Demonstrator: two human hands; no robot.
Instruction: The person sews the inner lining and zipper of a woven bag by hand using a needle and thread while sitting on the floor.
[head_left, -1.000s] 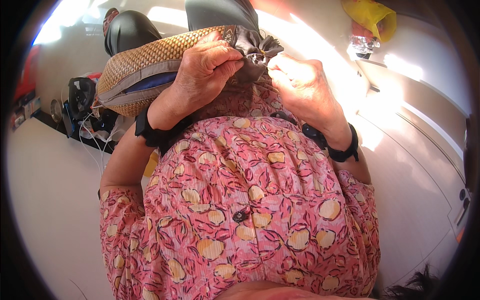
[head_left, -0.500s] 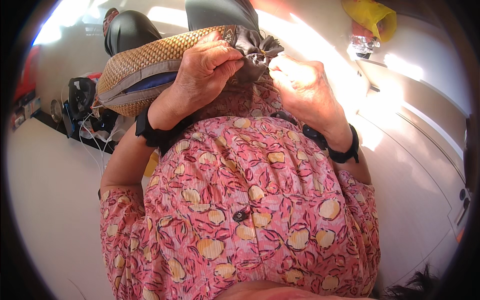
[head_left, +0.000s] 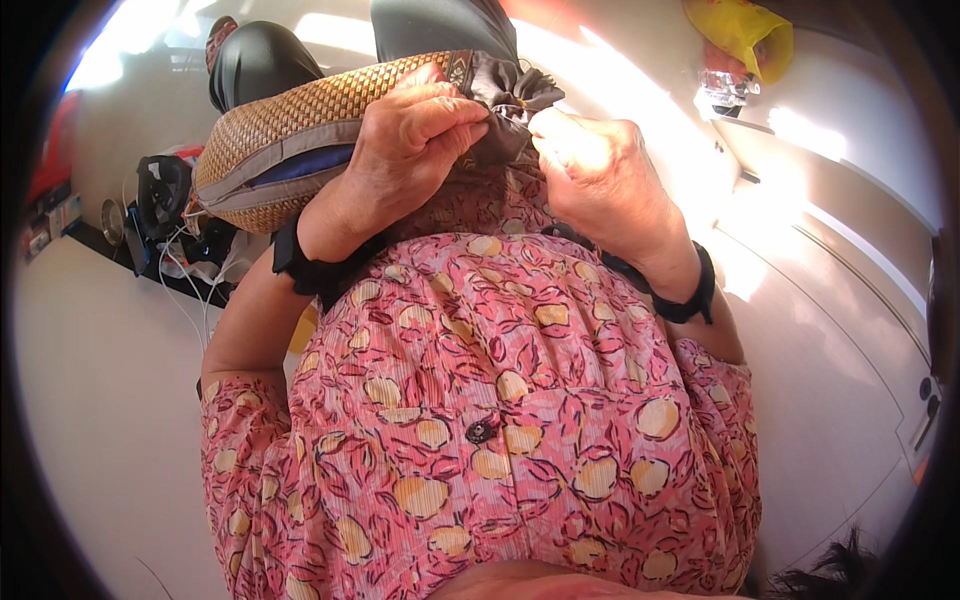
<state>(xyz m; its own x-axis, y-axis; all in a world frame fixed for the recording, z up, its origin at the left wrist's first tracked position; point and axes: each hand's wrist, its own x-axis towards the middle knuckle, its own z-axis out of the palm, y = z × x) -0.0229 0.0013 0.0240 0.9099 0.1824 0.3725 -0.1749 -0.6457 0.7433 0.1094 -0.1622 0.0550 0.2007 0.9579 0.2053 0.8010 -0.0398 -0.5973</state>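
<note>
A long woven straw-coloured pillow point(head_left: 290, 110) lies across my lap, with grey trim and an open slit showing blue inside. Its right end is dark brown cloth point(head_left: 490, 80), bunched into a gathered, frilled tuft. My left hand point(head_left: 410, 145) is closed in a pinch at the near side of this gather. To its right, my right hand point(head_left: 605, 170) is closed too, thumb and fingertips pressed together at the tuft's right edge. A thin pale cord point(head_left: 513, 105) seems to run across the gather between both pinches; the fingers partly hide its ends.
Black gear point(head_left: 160, 195) and white cables point(head_left: 190, 270) lie on the left. A yellow plastic bag point(head_left: 760, 40) sits at the far right, above a clear crinkled package point(head_left: 725, 90). Pale cabinet panels point(head_left: 820, 330) stand along the right side.
My right hand has shifted slightly left and up, closer to the gathered cloth, and turned a little. The left hand and the pillow have barely moved.
</note>
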